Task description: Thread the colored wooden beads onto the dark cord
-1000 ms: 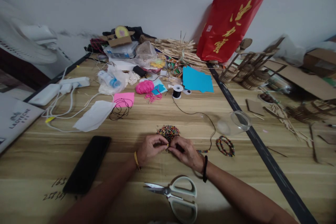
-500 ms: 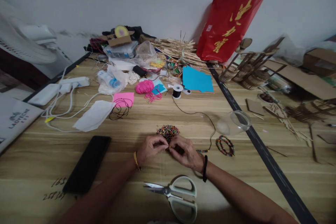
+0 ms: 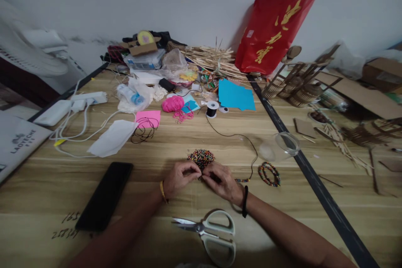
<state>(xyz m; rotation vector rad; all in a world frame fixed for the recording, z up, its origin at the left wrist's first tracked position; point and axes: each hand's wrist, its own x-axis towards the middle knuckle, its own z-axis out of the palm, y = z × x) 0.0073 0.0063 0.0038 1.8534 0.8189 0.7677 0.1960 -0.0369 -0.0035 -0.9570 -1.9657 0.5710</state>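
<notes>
My left hand (image 3: 184, 178) is closed in a pinch, its fingertips meeting those of my right hand (image 3: 222, 181), which pinches too. What lies between the fingertips is too small to make out. A black cord (image 3: 234, 135) runs from a white spool (image 3: 212, 109) to a short row of strung beads (image 3: 242, 180), which disappears under my right hand. Just beyond the fingertips lies a pile of small multicoloured beads (image 3: 201, 158). To the right rests a coiled beaded bracelet (image 3: 269, 174).
Scissors (image 3: 201, 228) with pale handles lie open in front of me. A black phone (image 3: 105, 197) is at left, a clear round container (image 3: 282, 145) at right. Farther back are pink yarn (image 3: 173, 103), blue paper (image 3: 236, 95) and wooden sticks (image 3: 213, 60).
The small yellow bead seen between my fingertips earlier no longer shows. Both hands keep almost the same place, with only slight finger movement.
</notes>
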